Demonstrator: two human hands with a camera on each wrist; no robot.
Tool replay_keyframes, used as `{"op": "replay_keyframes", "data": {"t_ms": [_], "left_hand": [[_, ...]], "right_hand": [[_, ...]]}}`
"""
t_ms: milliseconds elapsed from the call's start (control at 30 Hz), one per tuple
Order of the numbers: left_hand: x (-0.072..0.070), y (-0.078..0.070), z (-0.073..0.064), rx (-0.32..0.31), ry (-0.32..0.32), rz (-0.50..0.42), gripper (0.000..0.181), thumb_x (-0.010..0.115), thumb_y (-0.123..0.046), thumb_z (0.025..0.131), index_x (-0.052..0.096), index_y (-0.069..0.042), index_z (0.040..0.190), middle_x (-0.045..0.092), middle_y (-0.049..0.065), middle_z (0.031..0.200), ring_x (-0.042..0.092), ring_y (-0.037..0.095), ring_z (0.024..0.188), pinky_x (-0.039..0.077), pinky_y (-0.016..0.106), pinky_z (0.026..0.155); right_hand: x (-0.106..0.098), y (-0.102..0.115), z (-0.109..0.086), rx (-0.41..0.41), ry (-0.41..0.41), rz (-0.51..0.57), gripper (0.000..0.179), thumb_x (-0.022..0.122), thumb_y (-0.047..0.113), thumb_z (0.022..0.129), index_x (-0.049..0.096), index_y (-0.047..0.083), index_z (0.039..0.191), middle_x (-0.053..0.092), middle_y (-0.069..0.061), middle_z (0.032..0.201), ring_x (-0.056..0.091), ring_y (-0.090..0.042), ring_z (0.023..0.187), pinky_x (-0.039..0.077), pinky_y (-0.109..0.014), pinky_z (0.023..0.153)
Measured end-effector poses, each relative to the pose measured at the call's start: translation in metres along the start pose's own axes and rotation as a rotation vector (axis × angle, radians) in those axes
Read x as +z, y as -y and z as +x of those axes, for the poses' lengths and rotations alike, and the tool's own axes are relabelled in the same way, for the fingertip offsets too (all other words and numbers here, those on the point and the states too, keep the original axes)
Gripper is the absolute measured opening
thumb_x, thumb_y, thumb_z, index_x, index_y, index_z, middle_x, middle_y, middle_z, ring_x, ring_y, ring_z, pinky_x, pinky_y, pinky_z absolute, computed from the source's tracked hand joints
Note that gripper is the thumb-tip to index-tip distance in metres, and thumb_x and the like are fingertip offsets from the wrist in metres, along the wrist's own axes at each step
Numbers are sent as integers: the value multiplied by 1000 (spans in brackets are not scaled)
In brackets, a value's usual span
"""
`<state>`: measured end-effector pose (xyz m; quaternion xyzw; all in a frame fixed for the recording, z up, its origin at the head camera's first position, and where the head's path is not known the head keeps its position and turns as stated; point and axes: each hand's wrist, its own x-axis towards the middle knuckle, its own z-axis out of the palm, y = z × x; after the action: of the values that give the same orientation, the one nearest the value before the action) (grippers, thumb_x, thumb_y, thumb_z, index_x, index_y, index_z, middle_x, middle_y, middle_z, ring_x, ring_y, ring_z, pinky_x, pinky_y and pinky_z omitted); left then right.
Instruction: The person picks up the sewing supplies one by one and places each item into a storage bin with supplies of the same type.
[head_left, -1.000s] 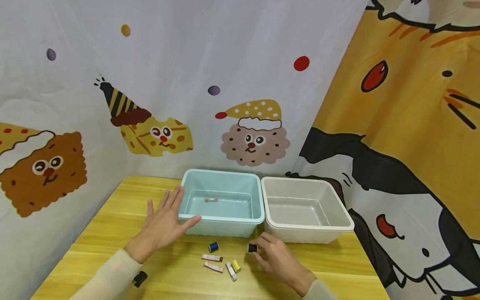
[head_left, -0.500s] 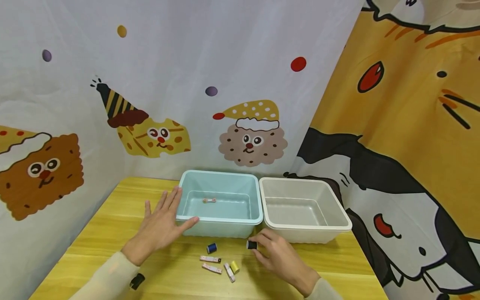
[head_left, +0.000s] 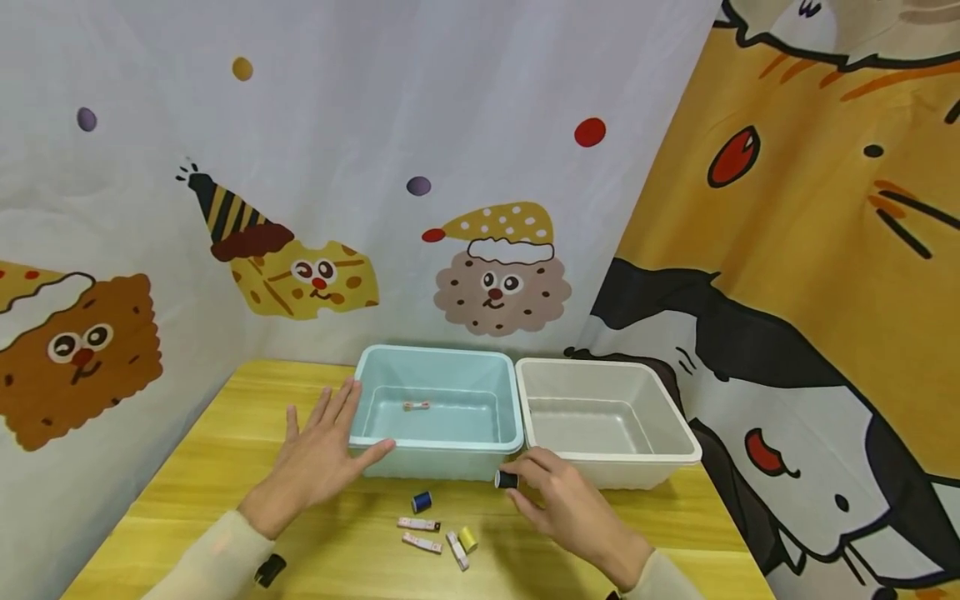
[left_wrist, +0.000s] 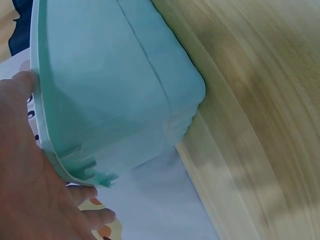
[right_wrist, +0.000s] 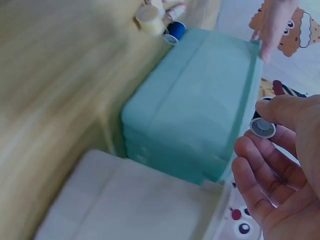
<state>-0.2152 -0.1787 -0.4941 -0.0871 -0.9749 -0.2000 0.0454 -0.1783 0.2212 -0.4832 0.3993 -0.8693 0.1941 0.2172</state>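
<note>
My right hand [head_left: 570, 504] pinches a small spool of black thread [head_left: 506, 479] between thumb and fingers, raised in front of the tubs. Its white end faces the camera in the right wrist view, where the other fingers are loosely bent. My left hand [head_left: 318, 458] lies with straight, spread fingers against the left side of the light blue tub [head_left: 435, 462], thumb at the rim. Inside that tub is a small pale bundle with reddish marks [head_left: 416, 406]. On the table lie a blue thread spool [head_left: 422, 502] and a yellow thread spool [head_left: 468, 539].
A white tub [head_left: 607, 477] stands right beside the blue one. Several small white printed strips [head_left: 418, 524] lie near the spools on the wooden table [head_left: 360, 567]. A patterned cloth [head_left: 330, 125] hangs behind the table.
My right hand has lifted the black spool off the table, slightly up toward the tubs. My left hand stays at the blue tub. The head view has shifted a little.
</note>
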Motion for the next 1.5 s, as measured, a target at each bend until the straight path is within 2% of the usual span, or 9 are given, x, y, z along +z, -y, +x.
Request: {"op": "replay_keyframes", "data": {"t_ms": [200, 333, 500, 700, 867, 1067, 1267, 1500], "left_hand": [[0, -1, -3, 1, 3, 0, 119, 59, -85, 107, 18, -7, 188, 15, 16, 197, 16, 57, 180, -1, 99, 130], [-3, 0, -3, 8, 0, 14, 117, 57, -84, 109, 22, -5, 187, 18, 18, 196, 16, 58, 180, 0, 98, 130], [-9, 0, -2, 11, -16, 26, 114, 49, -87, 110, 29, -2, 184, 24, 22, 194, 16, 58, 180, 0, 97, 131], [-11, -1, 3, 20, -55, 49, 111, 51, -85, 111, 37, 1, 180, 32, 29, 190, 20, 60, 178, 3, 98, 130], [-6, -1, 6, 17, -37, 51, 114, 48, -85, 112, 31, 3, 182, 27, 27, 192, 17, 60, 179, 1, 98, 131], [-6, -3, 7, 8, -5, 29, 118, 44, -87, 112, 22, 3, 184, 20, 25, 195, 13, 60, 180, 1, 99, 130], [-6, -5, 6, 7, 0, 3, 118, 46, -86, 112, 22, 3, 184, 19, 25, 194, 12, 61, 179, 2, 100, 129], [-6, -9, 7, 2, 8, 0, 117, 46, -86, 112, 22, 2, 184, 18, 24, 195, 11, 59, 180, 2, 99, 130]], "right_hand": [[-15, -6, 9, -22, -45, -36, 37, 101, 8, 90, 86, 8, 124, 80, 2, 114, 76, -3, 92, 63, -13, 82], [-24, -14, 15, -43, -70, -34, 35, 101, 5, 89, 86, 5, 121, 81, -1, 113, 80, -9, 94, 67, -18, 84], [-31, -27, 23, -65, -112, -41, 36, 101, 2, 87, 85, 4, 119, 81, -2, 111, 81, -14, 90, 68, -24, 80], [-36, -51, 28, -12, -125, -45, 33, 100, 6, 91, 86, 7, 120, 83, -1, 110, 80, -15, 89, 68, -31, 76], [-43, -79, 31, 7, -123, -47, 31, 99, 3, 91, 87, 6, 119, 82, -1, 103, 77, -18, 86, 66, -35, 72], [-54, -104, 42, 24, -100, -33, 27, 96, 0, 93, 87, 3, 119, 84, -5, 104, 77, -20, 88, 68, -43, 75], [-59, -125, 50, 58, -42, -45, 24, 94, 2, 96, 88, 5, 119, 86, -6, 106, 80, -24, 90, 68, -40, 77], [-63, -151, 58, 147, 46, -43, 23, 92, 7, 100, 88, 6, 123, 87, -7, 111, 83, -27, 95, 70, -51, 87]]}}
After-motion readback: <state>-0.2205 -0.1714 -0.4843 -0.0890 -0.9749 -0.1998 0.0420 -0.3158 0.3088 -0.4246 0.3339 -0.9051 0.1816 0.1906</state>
